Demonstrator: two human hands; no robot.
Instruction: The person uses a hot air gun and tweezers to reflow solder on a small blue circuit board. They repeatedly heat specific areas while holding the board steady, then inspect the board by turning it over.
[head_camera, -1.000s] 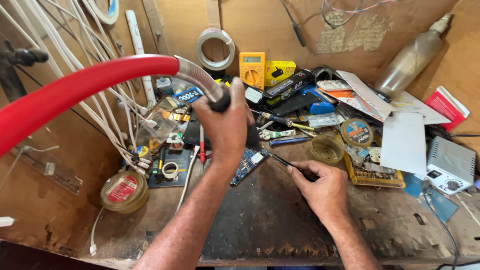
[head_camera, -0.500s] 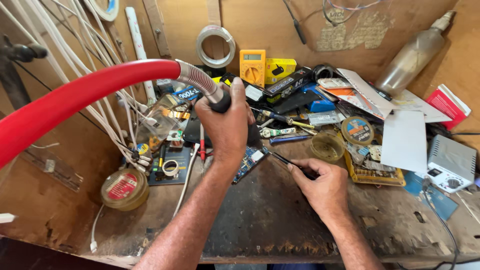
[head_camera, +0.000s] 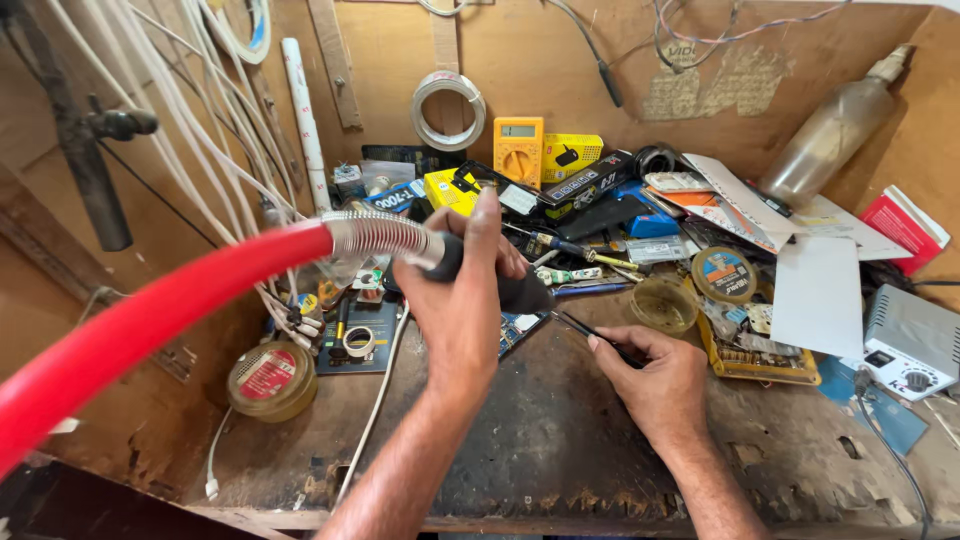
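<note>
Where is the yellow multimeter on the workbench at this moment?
In the head view, the yellow multimeter stands at the back of the bench, against the wooden wall, just right of the hanging tape roll and above the left hand.

Bright, even daylight; soft shadows under the hands; wide-angle bending at edges; near red hose (head_camera: 130, 330) blurred.

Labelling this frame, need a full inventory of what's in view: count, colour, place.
hot-air handle: 1, black, centre, in left hand
hose: 1, red, left, runs to handle
tweezers: 1, dark, in right hand
circuit board: 1, blue, under the handle tip
multimeter: 1, yellow, back centre
bottle: 1, brownish, back right
tin: 1, gold, front left
station box: 1, grey, right
workbench: 1, dark worn wood
left hand: grips handle
right hand: holds tweezers
</note>
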